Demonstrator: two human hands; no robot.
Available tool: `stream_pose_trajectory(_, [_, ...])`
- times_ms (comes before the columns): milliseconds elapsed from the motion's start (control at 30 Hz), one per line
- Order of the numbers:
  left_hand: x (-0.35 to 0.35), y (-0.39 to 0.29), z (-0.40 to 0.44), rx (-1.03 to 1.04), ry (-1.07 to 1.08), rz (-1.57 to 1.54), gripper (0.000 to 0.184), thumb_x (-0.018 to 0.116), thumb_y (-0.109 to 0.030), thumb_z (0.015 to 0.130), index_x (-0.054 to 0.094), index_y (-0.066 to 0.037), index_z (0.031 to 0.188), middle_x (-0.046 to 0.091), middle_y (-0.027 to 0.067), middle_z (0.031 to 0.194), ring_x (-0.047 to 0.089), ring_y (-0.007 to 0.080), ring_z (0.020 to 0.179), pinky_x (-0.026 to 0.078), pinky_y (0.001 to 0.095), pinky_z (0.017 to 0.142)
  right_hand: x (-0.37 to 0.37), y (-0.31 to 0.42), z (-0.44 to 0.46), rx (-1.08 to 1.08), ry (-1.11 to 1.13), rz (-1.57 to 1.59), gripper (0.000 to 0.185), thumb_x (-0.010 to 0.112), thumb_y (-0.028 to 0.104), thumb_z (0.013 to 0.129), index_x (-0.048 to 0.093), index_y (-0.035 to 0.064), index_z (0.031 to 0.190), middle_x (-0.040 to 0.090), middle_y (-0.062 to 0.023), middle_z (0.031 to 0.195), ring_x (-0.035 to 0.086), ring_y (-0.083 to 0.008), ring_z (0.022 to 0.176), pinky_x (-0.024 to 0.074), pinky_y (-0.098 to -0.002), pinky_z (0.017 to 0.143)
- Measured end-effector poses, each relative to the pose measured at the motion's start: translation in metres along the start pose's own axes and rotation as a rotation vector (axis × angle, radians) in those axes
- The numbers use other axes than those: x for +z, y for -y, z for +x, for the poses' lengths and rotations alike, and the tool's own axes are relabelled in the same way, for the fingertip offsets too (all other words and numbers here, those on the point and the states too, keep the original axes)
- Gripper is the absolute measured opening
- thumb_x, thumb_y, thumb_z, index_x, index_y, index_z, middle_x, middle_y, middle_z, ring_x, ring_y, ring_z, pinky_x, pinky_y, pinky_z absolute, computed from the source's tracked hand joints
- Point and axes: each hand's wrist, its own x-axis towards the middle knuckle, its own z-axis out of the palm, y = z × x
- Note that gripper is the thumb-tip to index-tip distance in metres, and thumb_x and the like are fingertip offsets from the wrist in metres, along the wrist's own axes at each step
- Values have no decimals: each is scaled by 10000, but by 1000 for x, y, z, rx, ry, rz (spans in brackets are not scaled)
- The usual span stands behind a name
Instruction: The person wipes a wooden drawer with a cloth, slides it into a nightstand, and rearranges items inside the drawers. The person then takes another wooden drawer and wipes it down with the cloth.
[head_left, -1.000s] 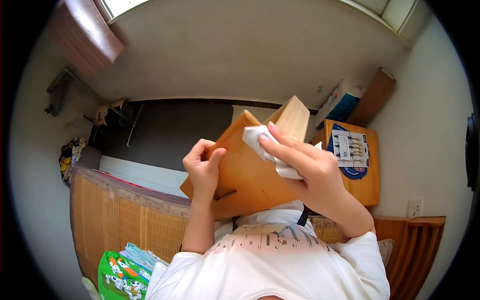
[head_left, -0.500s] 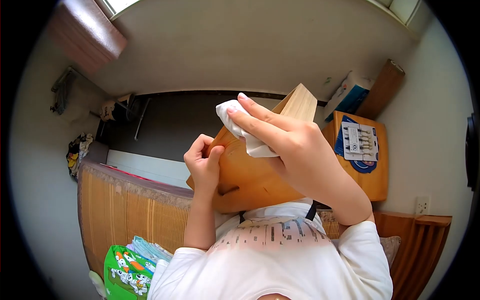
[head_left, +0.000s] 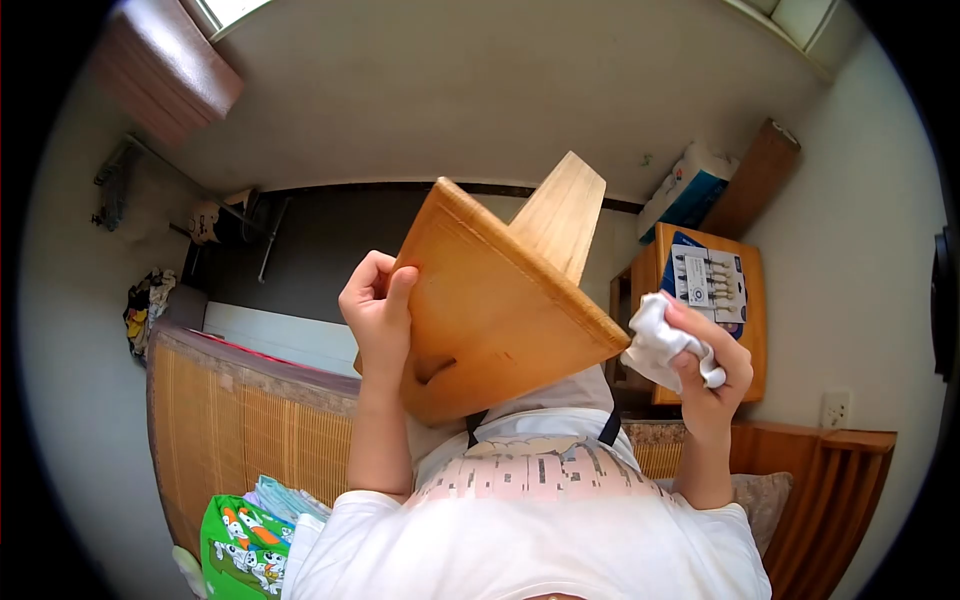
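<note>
A wooden drawer (head_left: 500, 310) is tilted above my lap, its varnished front panel towards me and a paler side board rising behind it. The panel has a dark slot-like cutout near its lower left. My left hand (head_left: 378, 305) grips the panel's left edge, thumb on the front face, the other fingers partly hidden behind. Off the panel's right corner, my right hand (head_left: 715, 365) is closed round a crumpled white cloth (head_left: 660, 345). The cloth is very near that corner; whether it touches, I cannot tell.
To the right stands a wooden nightstand (head_left: 750, 350) with blister-packed items (head_left: 710, 280) on top. Beside it are a tissue pack (head_left: 685, 195) and a brown board (head_left: 755, 180). A bed with a bamboo mat (head_left: 240, 410) and a green printed cloth (head_left: 240, 550) lies left.
My right hand has moved right and down with the cloth, away from the panel's face to beyond its right corner. My left hand keeps its hold, and the panel is now largely uncovered.
</note>
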Motion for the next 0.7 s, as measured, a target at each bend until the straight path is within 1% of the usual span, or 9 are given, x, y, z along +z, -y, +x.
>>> stream_pose_trajectory(133, [27, -48, 7, 38, 98, 185, 450, 818, -404, 832, 559, -52, 725, 427, -76, 593, 385, 6, 554, 278, 192, 505, 31, 6, 18, 49, 29, -198, 605, 855, 137, 766, 605, 3, 1300, 679, -118, 1094, 618, -147, 931, 485, -248, 787])
stream_pose_trajectory(200, [39, -78, 14, 79, 179, 431, 486, 807, -463, 813, 574, -43, 734, 471, -18, 565, 459, 68, 523, 347, 233, 501, 29, -1, 18, 154, -39, -127, 567, 871, 130, 751, 626, -5, 1244, 662, -64, 1009, 612, -122, 903, 484, -241, 781])
stream_pose_trajectory(267, [47, -100, 21, 108, 236, 499, 455, 791, -437, 833, 586, -38, 757, 430, -21, 564, 402, 62, 534, 311, 235, 503, 23, -1, 20, 240, -59, 54, 489, 855, 145, 787, 636, -8, 1197, 646, -29, 992, 596, -102, 874, 480, -235, 768])
stream_pose_trajectory(300, [50, -110, 24, 133, 306, 566, 424, 774, -411, 852, 598, -32, 780, 389, -24, 562, 344, 56, 546, 276, 237, 504, 22, -1, 18, 238, -52, 53, 489, 855, 145, 787, 636, -8, 1197, 646, -29, 992, 596, -102, 874, 480, -235, 768])
stream_pose_trajectory(367, [55, -113, 33, 94, 374, 648, 470, 742, -477, 861, 612, -28, 815, 462, 30, 561, 436, 120, 517, 359, 284, 512, 20, -3, 12, 329, -103, 239, 459, 834, 149, 810, 635, -7, 1192, 654, -30, 1011, 595, -102, 889, 473, -232, 782])
stream_pose_trajectory(433, [62, -102, 40, 191, 514, 744, 494, 709, -521, 872, 602, -39, 891, 550, 88, 588, 565, 210, 563, 449, 334, 569, 21, -10, 5, 364, -114, 261, 455, 823, 152, 821, 632, -5, 1204, 662, -40, 1047, 606, -111, 926, 472, -230, 813])
stream_pose_trajectory(467, [68, -107, 43, 110, 599, 883, 527, 687, -548, 875, 572, -45, 981, 613, 148, 653, 636, 288, 653, 497, 372, 639, 23, -14, 2, 471, -165, 347, 455, 817, 136, 823, 630, -7, 1212, 663, -44, 1053, 612, -112, 935, 476, -233, 825])
stream_pose_trajectory(633, [65, -67, 47, 130, 749, 879, 563, 714, -540, 858, 557, -31, 1042, 643, 157, 744, 636, 293, 695, 501, 373, 679, 30, -52, -28, 708, -335, 534, 480, 784, 77, 838, 600, -51, 1262, 674, -88, 1110, 643, -137, 984, 505, -262, 890])
stream_pose_trajectory(700, [43, -66, 49, -69, 848, 886, 581, 759, -511, 826, 575, -37, 1107, 666, 134, 842, 645, 271, 882, 501, 381, 759, 24, -63, -41, 731, -363, 543, 502, 780, 64, 837, 584, -70, 1280, 673, -106, 1134, 650, -155, 996, 509, -270, 901])
